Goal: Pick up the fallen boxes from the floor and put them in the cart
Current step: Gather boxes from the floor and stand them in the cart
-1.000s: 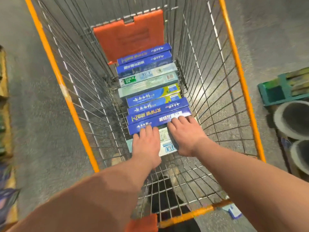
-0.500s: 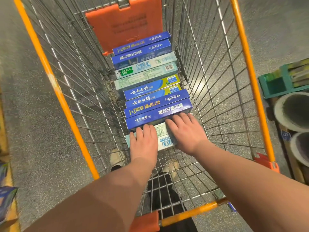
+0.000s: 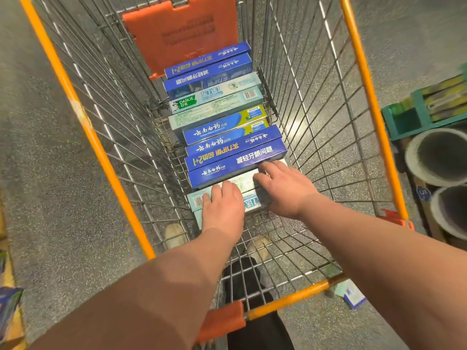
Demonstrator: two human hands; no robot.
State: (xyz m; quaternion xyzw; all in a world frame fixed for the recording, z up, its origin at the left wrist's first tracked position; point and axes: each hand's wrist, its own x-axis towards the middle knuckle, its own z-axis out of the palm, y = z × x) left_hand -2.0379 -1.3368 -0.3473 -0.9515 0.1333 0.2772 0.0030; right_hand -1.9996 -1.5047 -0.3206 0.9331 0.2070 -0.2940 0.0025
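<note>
A wire cart (image 3: 364, 79) with orange rails holds a row of several toothpaste boxes on its floor, dark blue ones (image 3: 235, 160) and pale ones (image 3: 217, 99). Nearest me lies a pale light-blue box (image 3: 246, 184). My left hand (image 3: 222, 208) rests flat on its left half, fingers straight and pointing away. My right hand (image 3: 283, 188) lies on its right end, fingertips touching the edge of the closest blue box. Another small box (image 3: 353, 295) lies on the floor outside the cart, at the near right corner.
An orange plastic flap (image 3: 182, 29) stands at the cart's far end. A green pallet (image 3: 429, 107) and grey pipes (image 3: 439, 157) sit to the right. Speckled grey floor (image 3: 50, 147) surrounds the cart. My shoes (image 3: 174, 234) show beneath the wire bottom.
The view has shifted closer over the cart. Both hands stay on the pale box, drawn slightly back so more of it shows past the blue box.
</note>
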